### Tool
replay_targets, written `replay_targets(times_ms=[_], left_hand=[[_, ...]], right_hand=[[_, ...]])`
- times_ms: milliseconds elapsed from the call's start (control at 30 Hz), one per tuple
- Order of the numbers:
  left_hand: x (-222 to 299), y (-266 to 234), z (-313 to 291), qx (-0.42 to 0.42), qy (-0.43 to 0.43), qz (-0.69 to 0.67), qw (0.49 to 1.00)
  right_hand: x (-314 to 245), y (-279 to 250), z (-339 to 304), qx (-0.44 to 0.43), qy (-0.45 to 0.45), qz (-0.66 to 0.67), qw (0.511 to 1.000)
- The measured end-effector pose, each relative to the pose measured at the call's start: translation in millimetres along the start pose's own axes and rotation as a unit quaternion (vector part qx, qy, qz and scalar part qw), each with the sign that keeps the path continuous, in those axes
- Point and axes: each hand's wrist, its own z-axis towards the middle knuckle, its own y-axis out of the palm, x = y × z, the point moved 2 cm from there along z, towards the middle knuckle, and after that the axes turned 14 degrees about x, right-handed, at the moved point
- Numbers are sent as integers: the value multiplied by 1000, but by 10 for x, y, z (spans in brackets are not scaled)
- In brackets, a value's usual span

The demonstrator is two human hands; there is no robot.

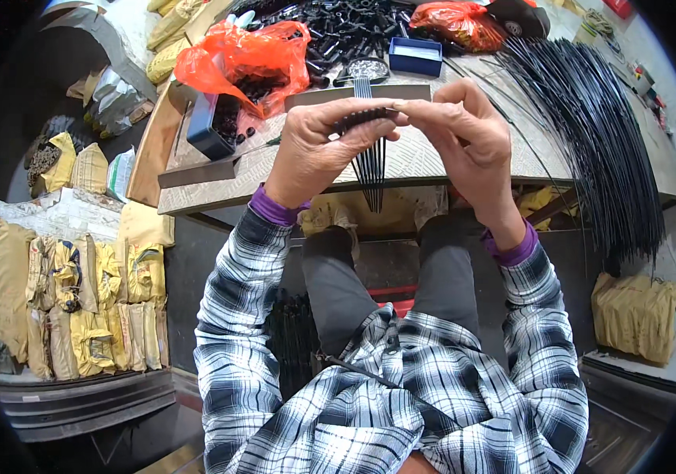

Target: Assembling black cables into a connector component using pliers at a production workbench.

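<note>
here, thin straight black rods [370,167]

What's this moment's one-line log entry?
left hand: holds dark ridged row | right hand: at row's end | black rods: heaped at right

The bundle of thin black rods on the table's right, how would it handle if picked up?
The bundle would probably flex, since it looks bowed where it droops over the edge of the table. It may splay, as its upper ends fan apart and no tie shows. A push outward could perhaps start it sliding, with so much hanging down.
</note>
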Motion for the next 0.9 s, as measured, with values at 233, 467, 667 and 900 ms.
replay_targets(times_ms=[233,467,667,900], left_hand=[[-4,-10,-2,-21,40,79,996],[-44,-45,39,-49,103,136,984],[-99,-95,26,-63,269,285,918],[-127,-118,50,-20,284,242,928]], right_hand=[[-101,-113,136,-23,-238,-143,960],[-33,-114,263,-93,-182,-80,976],[-203,-101,302,-122,-203,-113,965],[-341,46,309,-144,-193,-171,956]])
